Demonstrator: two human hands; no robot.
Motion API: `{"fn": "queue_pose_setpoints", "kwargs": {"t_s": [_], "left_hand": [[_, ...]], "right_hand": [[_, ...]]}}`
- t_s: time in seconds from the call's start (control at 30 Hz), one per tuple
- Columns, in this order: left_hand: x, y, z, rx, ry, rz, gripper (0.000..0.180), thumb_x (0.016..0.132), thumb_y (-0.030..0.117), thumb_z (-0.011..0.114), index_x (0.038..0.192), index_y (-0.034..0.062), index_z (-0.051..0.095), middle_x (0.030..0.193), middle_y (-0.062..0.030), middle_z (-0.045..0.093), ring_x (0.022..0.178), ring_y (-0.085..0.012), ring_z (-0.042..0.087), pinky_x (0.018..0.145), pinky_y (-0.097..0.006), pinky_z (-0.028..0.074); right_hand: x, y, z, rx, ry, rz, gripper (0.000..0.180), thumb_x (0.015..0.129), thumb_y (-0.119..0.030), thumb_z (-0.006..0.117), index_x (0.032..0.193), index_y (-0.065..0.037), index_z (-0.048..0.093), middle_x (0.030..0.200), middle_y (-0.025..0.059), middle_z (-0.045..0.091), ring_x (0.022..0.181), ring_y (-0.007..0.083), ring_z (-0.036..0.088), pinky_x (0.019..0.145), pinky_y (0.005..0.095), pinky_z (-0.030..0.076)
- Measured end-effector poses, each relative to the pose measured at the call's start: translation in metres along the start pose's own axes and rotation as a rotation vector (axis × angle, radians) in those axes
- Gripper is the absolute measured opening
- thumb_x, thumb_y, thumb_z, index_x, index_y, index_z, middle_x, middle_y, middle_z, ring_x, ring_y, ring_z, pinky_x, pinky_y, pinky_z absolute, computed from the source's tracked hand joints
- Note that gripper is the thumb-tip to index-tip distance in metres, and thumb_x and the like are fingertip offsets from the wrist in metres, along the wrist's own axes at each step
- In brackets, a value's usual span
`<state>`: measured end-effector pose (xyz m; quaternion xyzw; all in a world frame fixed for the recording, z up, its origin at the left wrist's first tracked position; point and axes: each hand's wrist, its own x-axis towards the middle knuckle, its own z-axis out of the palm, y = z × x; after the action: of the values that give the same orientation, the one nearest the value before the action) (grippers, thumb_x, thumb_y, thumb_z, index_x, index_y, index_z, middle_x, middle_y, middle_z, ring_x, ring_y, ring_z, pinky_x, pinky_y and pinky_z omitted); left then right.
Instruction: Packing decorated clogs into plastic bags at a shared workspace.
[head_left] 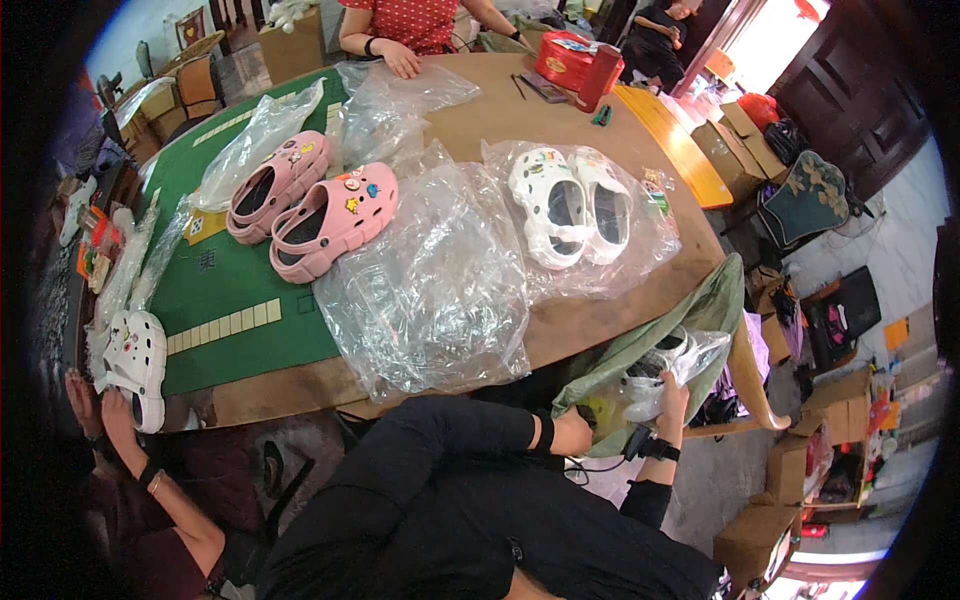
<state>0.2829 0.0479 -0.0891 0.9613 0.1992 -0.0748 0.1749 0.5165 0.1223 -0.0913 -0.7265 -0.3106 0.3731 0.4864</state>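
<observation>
At the lower right, a green woven sack (pixel 700 305) gapes beside the table edge. My right hand (pixel 675 398) is closed on a clear plastic bag (pixel 708 350) at the sack's mouth. Inside that bag, a white and dark clog (pixel 664 352) shows in part. My left hand (pixel 572 432) is closed at the sack's near rim and seems to grip it; its fingertips are partly hidden. On the table, a pair of white clogs (pixel 548 210) with charms lies on clear plastic. Further left sit pink clogs (pixel 335 222) with colourful charms.
Loose clear plastic (pixel 430 290) covers the table middle, beside a green mat (pixel 230 345). At the left edge, another person's hands (pixel 118 425) touch a white clog (pixel 135 360). Across the table stands a person in red (pixel 415 25). A red round container (pixel 565 60) is at the back.
</observation>
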Motion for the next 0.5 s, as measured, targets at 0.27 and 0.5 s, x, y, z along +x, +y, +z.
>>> {"fn": "queue_pose_setpoints", "kwargs": {"t_s": [0.27,0.5], "left_hand": [[0.015,-0.005,0.018,-0.026,0.229,0.133,0.015,0.068,0.014,0.063,0.075,0.0044,0.072,0.076,-0.0148,0.067,0.071,-0.0353,0.063,0.046,-0.054,0.039],[0.001,-0.018,0.015,-0.059,0.149,0.211,0.013,0.066,0.019,0.065,0.067,0.0068,0.068,0.07,-0.0119,0.065,0.067,-0.03,0.064,0.05,-0.045,0.044]], "right_hand": [[0.055,0.055,-0.029,-0.505,-0.132,-0.119,0.056,0.079,-0.034,0.061,0.106,0.014,0.056,0.104,0.0261,0.063,0.099,0.0347,0.06,0.087,0.0373,0.044],[0.018,0.004,0.012,-1.052,0.007,-0.264,0.091,0.074,-0.039,0.067,0.138,0.008,0.023,0.14,0.0336,0.028,0.128,0.046,0.032,0.106,0.045,0.029]]}}
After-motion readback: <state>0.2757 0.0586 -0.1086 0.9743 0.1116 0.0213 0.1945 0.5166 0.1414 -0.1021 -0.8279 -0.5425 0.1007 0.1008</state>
